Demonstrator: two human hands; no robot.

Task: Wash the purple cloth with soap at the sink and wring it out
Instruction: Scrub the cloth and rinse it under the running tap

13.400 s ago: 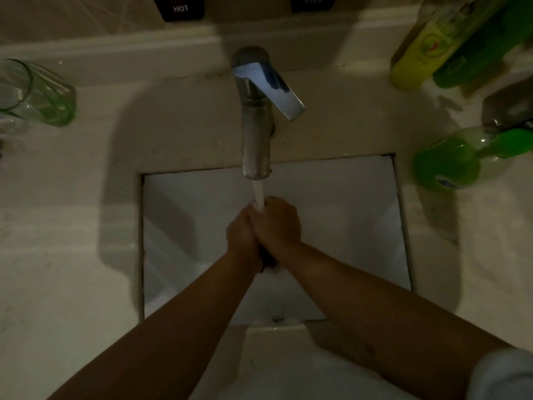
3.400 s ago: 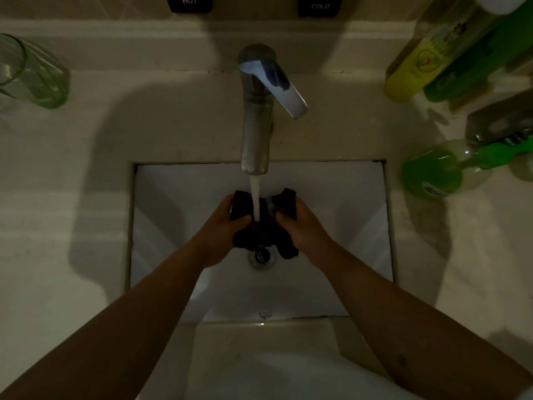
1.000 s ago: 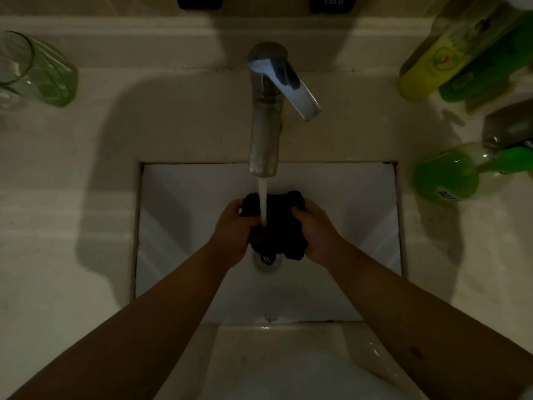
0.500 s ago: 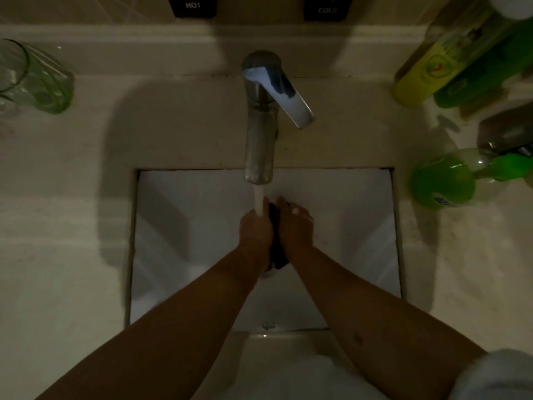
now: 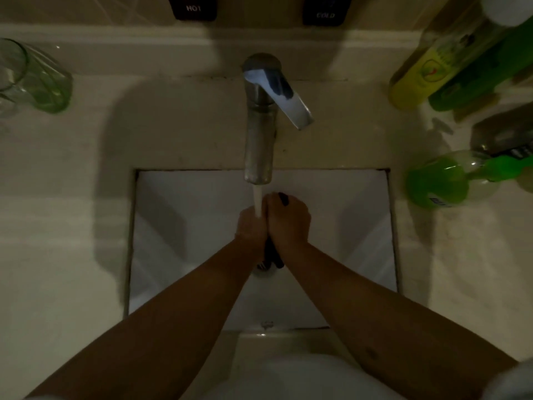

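Observation:
The purple cloth (image 5: 271, 255) looks almost black in the dim light and is squeezed between both palms over the white sink basin (image 5: 178, 226). Only a dark strip below the wrists and a tip above the right fingers show. My left hand (image 5: 251, 226) and my right hand (image 5: 288, 222) press together side by side, shut on the cloth. Water runs from the chrome tap (image 5: 258, 134) onto the gap between the hands. The drain (image 5: 264, 267) sits just under the cloth.
A green glass (image 5: 34, 79) stands on the counter at the far left. Yellow and green bottles (image 5: 438, 67) lean at the back right, and a green soap dispenser (image 5: 444, 180) lies right of the basin. Hot and cold labels are on the wall.
A second ago the cloth was spread between the two hands under the stream. The hands have since closed together, bunching the cloth between the palms so most of it is hidden.

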